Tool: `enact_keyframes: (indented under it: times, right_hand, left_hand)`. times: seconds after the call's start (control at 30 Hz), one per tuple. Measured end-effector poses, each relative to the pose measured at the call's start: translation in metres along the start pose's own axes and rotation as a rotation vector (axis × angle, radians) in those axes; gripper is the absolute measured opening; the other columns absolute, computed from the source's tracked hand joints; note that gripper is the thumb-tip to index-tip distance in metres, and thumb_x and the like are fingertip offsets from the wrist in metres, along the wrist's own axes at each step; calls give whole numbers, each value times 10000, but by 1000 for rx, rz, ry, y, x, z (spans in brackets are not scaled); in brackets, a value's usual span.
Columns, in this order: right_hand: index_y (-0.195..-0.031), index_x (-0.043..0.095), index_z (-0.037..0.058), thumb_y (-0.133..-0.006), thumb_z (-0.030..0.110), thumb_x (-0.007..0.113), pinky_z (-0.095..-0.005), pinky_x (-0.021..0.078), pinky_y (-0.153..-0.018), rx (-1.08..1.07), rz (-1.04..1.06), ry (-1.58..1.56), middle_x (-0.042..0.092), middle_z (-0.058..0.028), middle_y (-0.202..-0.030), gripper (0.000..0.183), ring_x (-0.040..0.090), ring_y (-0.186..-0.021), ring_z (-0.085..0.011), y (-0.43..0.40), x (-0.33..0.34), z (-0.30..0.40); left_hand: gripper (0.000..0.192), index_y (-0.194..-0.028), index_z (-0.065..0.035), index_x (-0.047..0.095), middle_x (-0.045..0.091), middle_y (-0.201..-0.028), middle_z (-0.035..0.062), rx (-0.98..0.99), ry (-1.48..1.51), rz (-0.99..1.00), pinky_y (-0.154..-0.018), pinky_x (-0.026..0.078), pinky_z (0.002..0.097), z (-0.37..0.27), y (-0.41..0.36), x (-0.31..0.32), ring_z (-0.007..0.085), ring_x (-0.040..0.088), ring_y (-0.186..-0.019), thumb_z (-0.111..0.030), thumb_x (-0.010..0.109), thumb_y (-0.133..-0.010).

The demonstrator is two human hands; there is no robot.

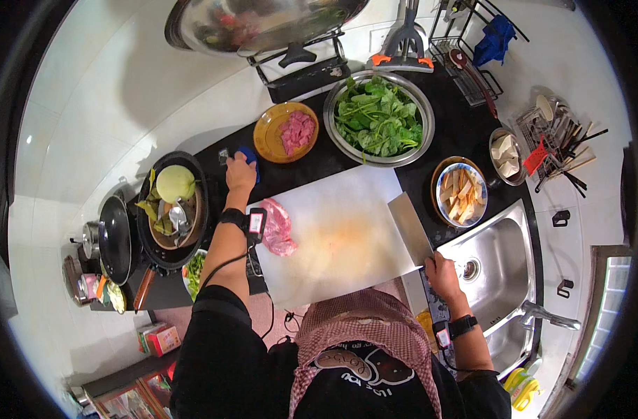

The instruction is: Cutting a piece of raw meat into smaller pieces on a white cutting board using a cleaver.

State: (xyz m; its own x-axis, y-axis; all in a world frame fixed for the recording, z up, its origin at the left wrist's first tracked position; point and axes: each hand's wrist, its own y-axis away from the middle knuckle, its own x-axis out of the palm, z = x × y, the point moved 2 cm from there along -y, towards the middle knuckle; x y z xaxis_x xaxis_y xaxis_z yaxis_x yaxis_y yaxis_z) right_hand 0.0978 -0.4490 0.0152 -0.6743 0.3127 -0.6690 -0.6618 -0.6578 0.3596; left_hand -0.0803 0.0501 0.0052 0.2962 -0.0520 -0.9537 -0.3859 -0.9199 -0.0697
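My right hand is closed around the handle of a cleaver, and its broad blade rests over the right edge of the white cutting board. At the board's far left, my left hand grips a blue cloth on the black countertop. A slab of raw meat lies on the board's left side, partly hidden by my left wrist and its strapped device. Beyond the board stand a brown plate with cut raw meat and a steel bowl of leafy greens.
On the right are a bowl of cut pale strips, a bowl of white chunks and the steel sink with its faucet. A wok holding a round pale-green vegetable and a frying pan stand left.
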Motion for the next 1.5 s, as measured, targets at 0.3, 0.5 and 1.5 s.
enact_keyframes:
  times: [0.3, 0.5, 1.5]
  right_hand:
    - [-732, 477, -38, -837, 121, 531, -427, 430, -528, -136, -105, 59, 537, -239, -585, 198, 562, -568, -402, 1, -1, -2]
    - [-745, 474, -38, -834, 118, 525, -443, 422, -528, -247, -134, 111, 539, -259, -623, 187, 544, -614, -438, -1, -3, 1]
    - [-829, 498, -40, -825, 141, 525, -499, 444, -639, -143, -4, 96, 564, -299, -718, 183, 555, -712, -461, 4, -9, -1]
  left_hand:
    - [126, -826, -64, 642, 550, -998, 145, 417, -18, 94, -861, 417, 398, -13, 121, -16, 303, 520, -1001, -73, 626, -701]
    - [262, -940, -92, 663, 532, -1144, 150, 728, -176, 222, -1037, 232, 491, -4, 124, 6, 284, 441, -1145, -79, 565, -697]
    - [227, -956, -19, 557, 633, -836, 114, -327, 698, 993, -653, 529, 356, -52, 226, 58, 230, 643, -766, -218, 583, -850]
